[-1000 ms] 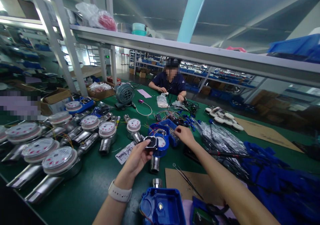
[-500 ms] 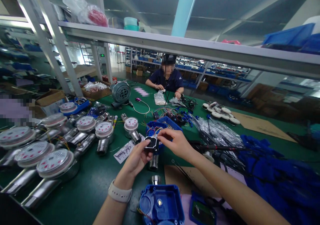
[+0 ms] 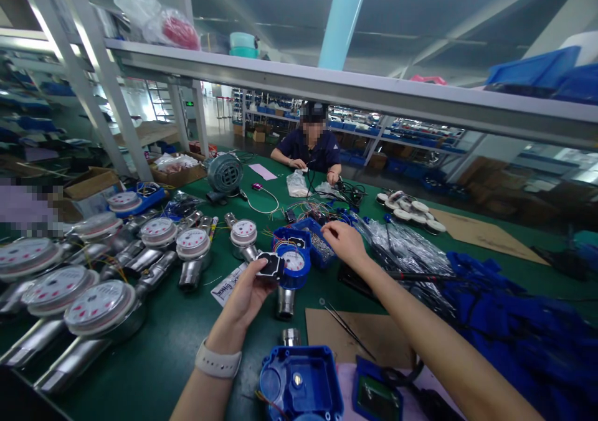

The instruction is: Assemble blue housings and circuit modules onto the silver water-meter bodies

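Observation:
My left hand (image 3: 250, 289) grips a black rectangular module (image 3: 271, 266) with a white edge, thumb on top. The module sits just in front of a blue-housed water meter (image 3: 294, 266), whose white dial faces up and whose metal pipe end points towards me. My right hand (image 3: 344, 241) is beside a blue bin (image 3: 319, 260) of small metal parts, probably screws. Its fingertips are pinched together at the bin's upper right; what they hold, if anything, is too small to make out. Thin coloured wires run behind the module.
Several metal-bodied meters (image 3: 100, 307) stand at the left. A blue open housing (image 3: 301, 377) lies in front, beside tweezers (image 3: 348, 327) on cardboard. Clear plastic bags (image 3: 397, 246) and blue cloth (image 3: 504, 321) lie right. A person (image 3: 311, 141) handles cables across the table.
My right hand has moved right from the module to the bin. My left hand has shifted slightly left with the module, uncovering the meter's dial.

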### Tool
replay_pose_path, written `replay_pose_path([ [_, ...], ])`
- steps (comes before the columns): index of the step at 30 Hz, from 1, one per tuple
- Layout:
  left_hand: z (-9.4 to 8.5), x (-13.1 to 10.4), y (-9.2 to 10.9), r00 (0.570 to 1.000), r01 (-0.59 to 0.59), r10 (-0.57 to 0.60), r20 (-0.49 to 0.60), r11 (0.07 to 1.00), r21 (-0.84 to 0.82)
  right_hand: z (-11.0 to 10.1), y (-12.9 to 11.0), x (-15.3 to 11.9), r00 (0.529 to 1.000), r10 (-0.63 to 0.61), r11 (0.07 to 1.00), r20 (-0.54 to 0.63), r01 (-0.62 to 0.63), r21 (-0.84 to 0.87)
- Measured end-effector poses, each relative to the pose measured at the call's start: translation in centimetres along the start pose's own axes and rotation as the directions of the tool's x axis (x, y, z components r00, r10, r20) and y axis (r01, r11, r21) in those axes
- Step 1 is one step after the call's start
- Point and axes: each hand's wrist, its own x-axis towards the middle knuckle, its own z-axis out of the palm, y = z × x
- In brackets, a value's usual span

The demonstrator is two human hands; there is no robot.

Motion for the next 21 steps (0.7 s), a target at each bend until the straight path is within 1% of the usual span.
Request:
replay_pose_path([
  [1,0.1,-0.1,0.1,1.000,0.012,-0.012,0.011,1.000,0.001,0.4,0.9,0.5,0.999,0.021,0.998,0.036,-0.019,-0.064],
  [3,0.2,-0.1,0.1,0.999,0.038,-0.038,0.022,0.999,0.004,1.4,2.0,1.2,0.992,0.021,0.985,0.122,0.000,-0.173],
  [5,0.2,0.0,0.0,0.999,0.046,-0.046,0.005,0.999,-0.002,2.6,2.5,1.5,0.982,-0.003,0.967,0.191,0.051,-0.248],
  [8,-0.1,0.3,-0.2,0.999,0.037,-0.037,-0.015,0.999,-0.018,4.0,2.7,1.5,0.969,-0.044,0.943,0.243,0.121,-0.311],
  [13,-0.4,0.5,-0.3,0.999,0.030,-0.029,0.031,0.999,-0.032,5.0,3.3,1.3,0.961,-0.070,0.928,0.266,0.161,-0.336],
  [17,-0.4,0.5,-0.3,0.998,0.037,-0.035,0.050,0.999,-0.039,5.1,3.4,1.1,0.973,-0.048,0.941,0.228,0.121,-0.316],
  [21,-0.4,0.6,-0.5,0.997,0.046,-0.044,0.057,0.999,-0.028,5.3,2.8,1.2,0.978,-0.040,0.967,0.204,0.090,-0.239],
])
